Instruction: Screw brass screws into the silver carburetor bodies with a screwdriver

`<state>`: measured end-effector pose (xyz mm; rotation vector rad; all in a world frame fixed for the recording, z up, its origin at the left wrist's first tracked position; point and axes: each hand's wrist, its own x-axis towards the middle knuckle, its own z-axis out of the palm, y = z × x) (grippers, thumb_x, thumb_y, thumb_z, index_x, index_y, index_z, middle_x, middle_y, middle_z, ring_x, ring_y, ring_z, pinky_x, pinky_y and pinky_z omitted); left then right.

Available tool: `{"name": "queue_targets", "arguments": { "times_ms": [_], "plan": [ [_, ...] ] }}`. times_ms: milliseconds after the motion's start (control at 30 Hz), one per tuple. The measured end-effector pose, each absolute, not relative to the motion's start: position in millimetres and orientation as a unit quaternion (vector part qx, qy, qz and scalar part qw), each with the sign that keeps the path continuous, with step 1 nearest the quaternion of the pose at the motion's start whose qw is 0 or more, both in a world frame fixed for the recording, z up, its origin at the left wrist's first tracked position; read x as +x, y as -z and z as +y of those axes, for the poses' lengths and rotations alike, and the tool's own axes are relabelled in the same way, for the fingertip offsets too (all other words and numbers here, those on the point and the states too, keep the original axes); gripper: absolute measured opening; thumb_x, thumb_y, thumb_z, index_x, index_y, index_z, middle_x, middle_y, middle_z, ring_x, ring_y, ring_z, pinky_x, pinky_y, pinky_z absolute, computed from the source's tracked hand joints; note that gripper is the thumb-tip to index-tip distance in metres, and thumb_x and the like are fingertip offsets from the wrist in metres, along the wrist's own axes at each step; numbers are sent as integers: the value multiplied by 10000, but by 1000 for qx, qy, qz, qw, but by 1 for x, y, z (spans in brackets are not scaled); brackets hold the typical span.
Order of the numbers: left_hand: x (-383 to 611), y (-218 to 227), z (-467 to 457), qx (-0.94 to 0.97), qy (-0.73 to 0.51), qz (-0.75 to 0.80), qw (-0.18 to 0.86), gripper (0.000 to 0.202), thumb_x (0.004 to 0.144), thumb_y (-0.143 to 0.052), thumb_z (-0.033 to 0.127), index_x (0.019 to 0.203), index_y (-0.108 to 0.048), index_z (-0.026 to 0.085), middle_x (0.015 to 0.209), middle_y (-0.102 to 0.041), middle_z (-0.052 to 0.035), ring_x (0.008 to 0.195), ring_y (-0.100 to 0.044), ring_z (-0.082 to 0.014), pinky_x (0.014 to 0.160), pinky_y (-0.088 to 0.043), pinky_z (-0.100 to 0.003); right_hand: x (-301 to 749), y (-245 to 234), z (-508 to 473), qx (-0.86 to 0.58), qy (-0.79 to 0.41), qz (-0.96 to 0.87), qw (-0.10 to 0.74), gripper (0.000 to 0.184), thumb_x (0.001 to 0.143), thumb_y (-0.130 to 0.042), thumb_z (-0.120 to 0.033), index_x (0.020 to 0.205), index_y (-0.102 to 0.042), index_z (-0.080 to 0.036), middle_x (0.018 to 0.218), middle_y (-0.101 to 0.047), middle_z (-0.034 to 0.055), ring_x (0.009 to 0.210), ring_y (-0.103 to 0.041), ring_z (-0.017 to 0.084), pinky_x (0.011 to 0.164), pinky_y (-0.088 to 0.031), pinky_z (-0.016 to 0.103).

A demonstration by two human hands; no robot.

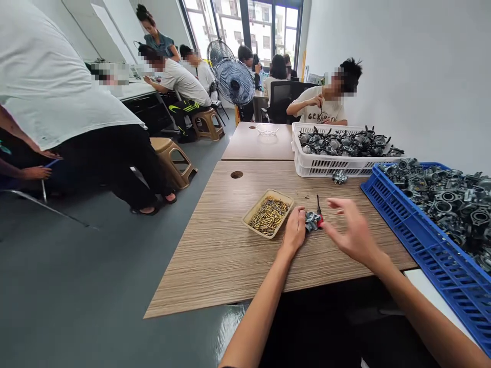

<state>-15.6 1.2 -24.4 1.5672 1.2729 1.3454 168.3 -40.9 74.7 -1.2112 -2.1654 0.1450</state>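
"Inspector, what is on the right of the bench?"

"A white plastic crate (330, 166) holding dark carburetors (341, 143), and touching it a blue plastic crate (418, 240) heaped with bare carburetor bodies (448, 204). One loose carburetor (339, 177) lies just in front of the white crate."

"And farther along?"

"A glass dish (267, 130) sits on the far table (257, 145)."

"Personnel?"

"A co-worker (320, 105) in a white T-shirt sits at the far end, holding a small tool. Others work along the left wall, near two pedestal fans (235, 82). A tan plastic stool (172, 162) stands on the grey floor (95, 255)."
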Motion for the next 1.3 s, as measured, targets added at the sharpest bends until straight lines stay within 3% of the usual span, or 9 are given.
{"name": "queue_targets", "arguments": {
  "times_ms": [133,233,367,500,700,833,967,1133,1300],
  "plan": [
    [-18,26,2,563,-546,500,367,559,1113,-242,560,1191,-646,182,1077,-742,-124,1045,-712,-241,1027,-561,-418,161,-41,-21,-512,-140,-825,195,968,813,-893,-422,1625,-437,-160,1533,-547,238,1427,-529,410,1181,-472,599],
    [-20,30,3,544,-551,504,382,610,1090,-245,622,1188,-649,176,1081,-743,-134,1046,-715,-266,1007,-571,-454,147,-26,-12,-542,-159,-808,165,929,790,-897,-452,1566,-491,-142,1481,-597,233,1398,-544,391,1165,-460,560],
    [-27,37,10,559,-538,513,367,665,1059,-256,698,1180,-664,187,1093,-743,-125,1061,-712,-282,1024,-563,-481,126,-24,-2,-553,-127,-808,159,758,747,-910,-521,1337,-623,-142,1237,-731,171,1202,-646,361,1117,-457,531],
    [-34,38,15,589,-512,518,350,710,1035,-243,731,1179,-659,174,1099,-736,-133,1062,-703,-300,998,-565,-497,114,-21,5,-576,-104,-793,170,730,702,-934,-510,1254,-634,-139,1228,-740,183,1179,-658,371,1099,-465,518],
    [-40,37,17,601,-493,530,338,702,1024,-231,712,1172,-641,162,1136,-732,-147,1063,-712,-313,961,-575,-505,114,-21,22,-596,-193,-759,178,705,666,-957,-581,1147,-659,-162,1209,-751,188,1155,-693,402,969,-559,503],
    [-42,42,22,602,-495,524,343,703,1021,-212,712,1194,-623,169,1129,-738,-143,1047,-733,-310,925,-592,-496,144,-57,26,-616,-279,-700,230,745,676,-977,-552,1225,-661,-160,1220,-763,150,1163,-715,349,997,-571,449],
    [-41,43,22,642,-452,526,329,624,1025,-259,664,1203,-613,182,1154,-746,-151,1068,-737,-314,955,-584,-503,210,-129,-9,-595,-293,-671,330,816,717,-950,-561,1368,-625,-193,1353,-718,130,1205,-698,306,1055,-558,450],
    [-31,36,7,761,-363,489,224,608,996,-313,645,1207,-621,165,1194,-740,-190,1172,-697,-382,1024,-538,-557,328,-217,-104,-669,-129,-604,415,904,764,-891,-580,1510,-538,-212,1379,-693,157,1232,-679,328,1099,-522,529],
    [-22,37,-6,857,-300,395,137,564,993,-364,622,1245,-646,203,1168,-762,-157,1144,-706,-381,967,-540,-523,453,-247,-225,-811,94,-380,434,1076,641,-900,-669,1518,-518,-177,1351,-704,222,1239,-674,387,1088,-500,555]
  ]
}}
